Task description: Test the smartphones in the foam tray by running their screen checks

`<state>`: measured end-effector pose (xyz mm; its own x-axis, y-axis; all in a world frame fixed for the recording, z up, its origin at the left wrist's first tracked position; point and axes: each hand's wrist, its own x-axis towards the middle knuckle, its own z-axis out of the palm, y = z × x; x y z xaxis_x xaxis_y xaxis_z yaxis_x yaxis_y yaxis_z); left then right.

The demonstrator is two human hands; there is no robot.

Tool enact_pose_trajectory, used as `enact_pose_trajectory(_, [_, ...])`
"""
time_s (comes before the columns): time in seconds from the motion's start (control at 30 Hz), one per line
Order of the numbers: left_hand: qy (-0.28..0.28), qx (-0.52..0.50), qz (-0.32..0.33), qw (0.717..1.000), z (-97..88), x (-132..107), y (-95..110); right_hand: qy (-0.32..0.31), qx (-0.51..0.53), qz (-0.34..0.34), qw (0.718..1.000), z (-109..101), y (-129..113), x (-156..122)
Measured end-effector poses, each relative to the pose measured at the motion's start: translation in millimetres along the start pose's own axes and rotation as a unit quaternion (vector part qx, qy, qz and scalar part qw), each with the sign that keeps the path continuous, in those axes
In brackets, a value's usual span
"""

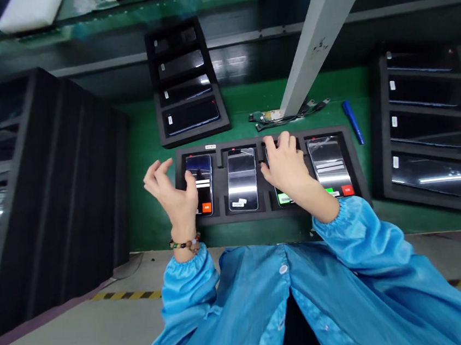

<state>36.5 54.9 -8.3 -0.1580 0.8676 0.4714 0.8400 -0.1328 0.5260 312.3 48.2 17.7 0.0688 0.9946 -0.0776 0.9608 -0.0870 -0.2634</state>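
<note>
A black foam tray point(222, 192) in front of me holds a row of smartphones. My left hand point(175, 195) is over its left end, thumb and fingers apart with nothing between them, beside the leftmost phone point(201, 197). That phone is lit, with white bars and an orange-red square. The second phone point(242, 176) has a dark screen and small white labels. My right hand point(284, 158) lies over the third phone point(282, 197), covering most of it; its fingers are spread and bent. The rightmost phone point(331, 164) shows green and red blocks.
Behind stands another foam tray point(160, 114) of phones; a similar tray point(387, 178) is at the right. Tall stacked black trays point(77, 199) rise at the left. A grey post point(316, 43), short cables point(310, 110) and a blue marker point(352, 121) are beyond the middle tray.
</note>
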Motion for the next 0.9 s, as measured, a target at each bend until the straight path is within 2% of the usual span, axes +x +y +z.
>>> enact_pose_trajectory(0.1, [0.006,-0.029,-0.014,0.999,1.7,-3,-5,-0.007,0.008,-0.021,1.000,-3,4,4])
enact_pose_trajectory(0.17, [0.011,-0.049,-0.023,0.998,1.4,-3,-7,0.013,0.020,-0.025,0.999,-8,10,1])
enact_pose_trajectory(0.27, [0.019,-0.072,-0.036,0.997,-0.4,-4,-7,0.106,0.056,-0.038,0.992,-24,20,-19])
enact_pose_trajectory(0.37, [0.022,-0.081,-0.047,0.995,-2.1,-5,-4,0.222,0.071,-0.070,0.970,-45,29,-52])
enact_pose_trajectory(0.47, [0.015,-0.080,-0.044,0.996,-2.0,-5,-2,0.269,0.060,-0.077,0.958,-56,31,-72])
enact_pose_trajectory(0.57, [0.008,-0.077,-0.030,0.997,-1.5,-5,-1,0.239,0.039,-0.074,0.967,-46,26,-59])
enact_pose_trajectory(0.7, [-0.006,-0.081,-0.020,0.997,-7.3,-8,-11,0.128,-0.002,-0.025,0.991,-16,12,-13])
enact_pose_trajectory(0.77, [-0.026,-0.090,-0.035,0.995,-12.2,-10,-21,0.078,-0.024,-0.012,0.997,-7,8,1])
enact_pose_trajectory(0.83, [-0.062,-0.118,-0.072,0.988,-16.0,-13,-34,0.077,-0.020,-0.021,0.997,-8,13,3])
enact_pose_trajectory(0.9, [-0.108,-0.162,-0.109,0.975,-17.3,-14,-46,0.118,0.022,-0.049,0.992,-16,31,-10])
